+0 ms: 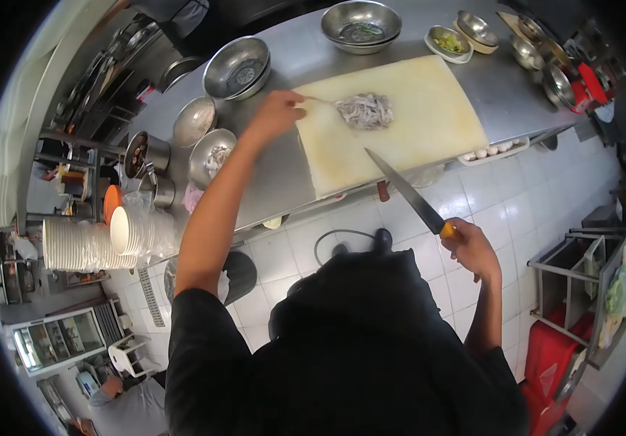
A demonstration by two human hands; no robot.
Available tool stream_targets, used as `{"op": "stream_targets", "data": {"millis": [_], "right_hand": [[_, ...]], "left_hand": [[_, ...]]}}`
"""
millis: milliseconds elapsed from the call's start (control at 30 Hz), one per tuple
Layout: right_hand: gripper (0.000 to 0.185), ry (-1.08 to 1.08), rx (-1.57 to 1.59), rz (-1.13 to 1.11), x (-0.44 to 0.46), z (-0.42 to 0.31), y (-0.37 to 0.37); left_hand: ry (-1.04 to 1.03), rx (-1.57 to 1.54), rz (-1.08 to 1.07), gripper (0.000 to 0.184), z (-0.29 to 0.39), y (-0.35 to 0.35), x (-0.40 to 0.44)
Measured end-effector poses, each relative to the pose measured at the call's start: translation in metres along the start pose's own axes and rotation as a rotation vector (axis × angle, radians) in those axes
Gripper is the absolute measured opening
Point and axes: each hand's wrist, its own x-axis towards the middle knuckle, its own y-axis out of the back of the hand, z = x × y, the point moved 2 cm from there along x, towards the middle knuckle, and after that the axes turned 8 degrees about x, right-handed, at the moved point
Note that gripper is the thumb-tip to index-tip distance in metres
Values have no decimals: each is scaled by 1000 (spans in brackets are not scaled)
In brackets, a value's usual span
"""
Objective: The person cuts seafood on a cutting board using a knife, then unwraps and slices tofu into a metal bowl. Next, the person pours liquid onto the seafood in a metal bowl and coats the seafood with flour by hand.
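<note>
My right hand is closed around the yellow handle of a long kitchen knife. The blade points up and left, its tip over the near edge of a pale cutting board. A heap of greyish-white sliced strips, perhaps squid or meat, lies on the board. At the board's left edge my left hand pinches the end of a thin pale strip that stretches to the heap. A steel bowl left of my left forearm holds similar-looking pale pieces.
Steel bowls line the counter's back and left, with another pair behind the board. A small bowl of green pieces stands back right. Stacked white containers are at left. A person in grey is lower left.
</note>
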Motion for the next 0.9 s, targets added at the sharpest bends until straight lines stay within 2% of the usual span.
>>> {"op": "stream_targets", "data": {"millis": [167,267,300,400,467,533,600,667,767,900], "right_hand": [[26,42,86,-53,13,-6,-2],[24,49,79,-123,28,-8,-5],[23,61,99,-141,33,-12,-7],[19,58,164,-118,32,-13,5],[18,69,201,-107,35,-16,16],[17,42,215,-31,35,-17,29],[19,32,245,30,40,-11,41],[18,48,284,104,41,-8,46],[17,53,328,199,40,1,51],[18,-2,401,270,35,12,47]], "left_hand": [[357,20,204,28,-99,68,-63],[504,105,353,21,-132,100,-110],[482,105,352,22,-135,101,-117],[343,45,271,23,-88,70,-107],[77,114,224,30,-54,24,-78],[-54,81,164,37,-10,-19,-47],[-165,59,195,44,21,-62,-13],[-101,236,244,51,41,-95,10],[-54,244,86,48,39,-113,38],[-2,87,162,29,19,-113,43]]}}
